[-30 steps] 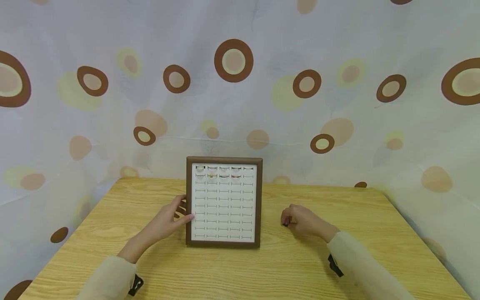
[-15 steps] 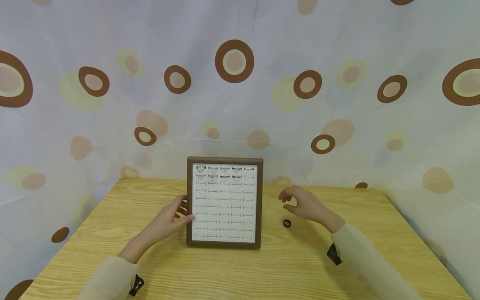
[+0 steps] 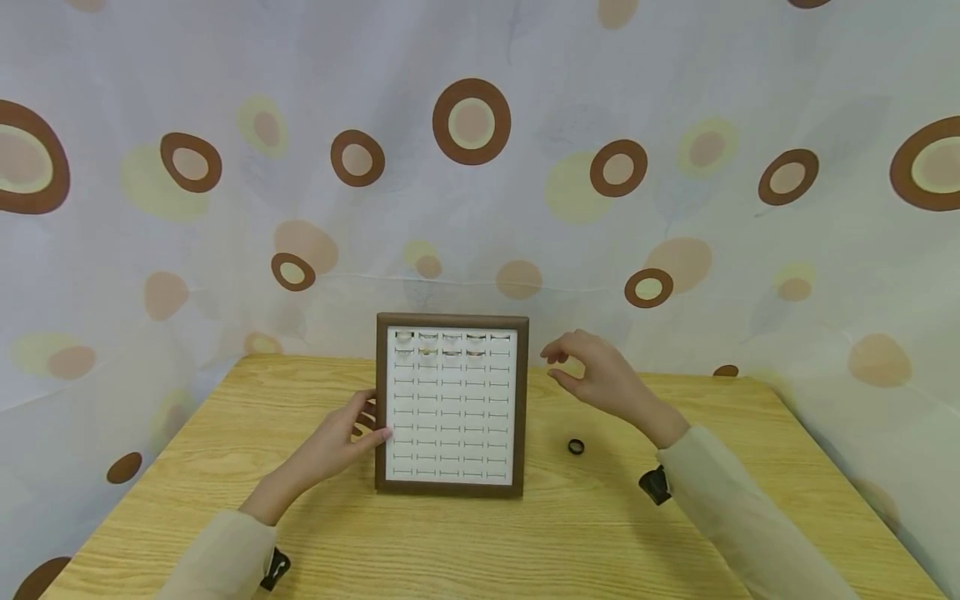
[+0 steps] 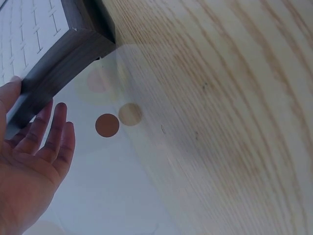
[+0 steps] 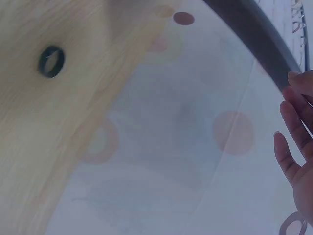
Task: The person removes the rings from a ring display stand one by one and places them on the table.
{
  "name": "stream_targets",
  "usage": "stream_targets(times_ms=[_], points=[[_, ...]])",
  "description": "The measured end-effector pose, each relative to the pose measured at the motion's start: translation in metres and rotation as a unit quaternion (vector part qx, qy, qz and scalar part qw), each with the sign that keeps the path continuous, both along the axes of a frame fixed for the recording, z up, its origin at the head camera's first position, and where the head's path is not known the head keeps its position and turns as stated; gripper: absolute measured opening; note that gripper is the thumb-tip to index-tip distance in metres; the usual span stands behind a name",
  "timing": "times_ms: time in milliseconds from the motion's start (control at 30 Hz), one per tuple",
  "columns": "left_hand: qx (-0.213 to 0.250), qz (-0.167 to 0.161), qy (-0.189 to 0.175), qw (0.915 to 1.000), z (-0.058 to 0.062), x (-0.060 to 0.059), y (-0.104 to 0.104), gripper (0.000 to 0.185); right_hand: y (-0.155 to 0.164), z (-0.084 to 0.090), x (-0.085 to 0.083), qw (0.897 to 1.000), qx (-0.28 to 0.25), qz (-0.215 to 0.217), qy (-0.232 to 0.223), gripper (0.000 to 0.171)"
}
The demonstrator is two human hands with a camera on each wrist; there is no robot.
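Observation:
A brown-framed ring display board [image 3: 453,320] stands upright on the table, its white face lined with slots. Several rings [image 3: 476,338] sit in the top two rows. My left hand [image 3: 330,446] holds the board's left edge, thumb on the front and fingers behind; the left wrist view shows that thumb on the frame [image 4: 58,63]. My right hand [image 3: 603,379] is raised beside the board's upper right corner, fingers loosely bent with nothing between them. Whether it touches the frame I cannot tell. A black ring [image 3: 575,452] lies on the table below it, also visible in the right wrist view.
The wooden table [image 3: 420,550] reaches back to a patterned curtain [image 3: 480,217] that also hangs along both sides. Black straps with small devices sit at both wrists, the right one [image 3: 656,485] hanging under the sleeve.
My right hand has let go of the black ring, leaving it on the table, and has risen up and left towards the board's upper right corner. The left hand keeps its hold.

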State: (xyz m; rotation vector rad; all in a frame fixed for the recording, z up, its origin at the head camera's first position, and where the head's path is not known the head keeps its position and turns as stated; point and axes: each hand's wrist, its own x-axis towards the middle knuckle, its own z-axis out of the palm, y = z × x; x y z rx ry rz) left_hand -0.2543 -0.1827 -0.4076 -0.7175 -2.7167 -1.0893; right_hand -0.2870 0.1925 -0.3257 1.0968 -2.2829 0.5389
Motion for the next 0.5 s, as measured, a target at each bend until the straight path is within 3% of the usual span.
stream_targets(times_ms=[500], points=[[-0.001,0.001,0.003,1.0000,-0.001,0.000,0.000,0.055,-0.052,0.017,0.000,0.997,-0.040,0.031,0.056,0.019]])
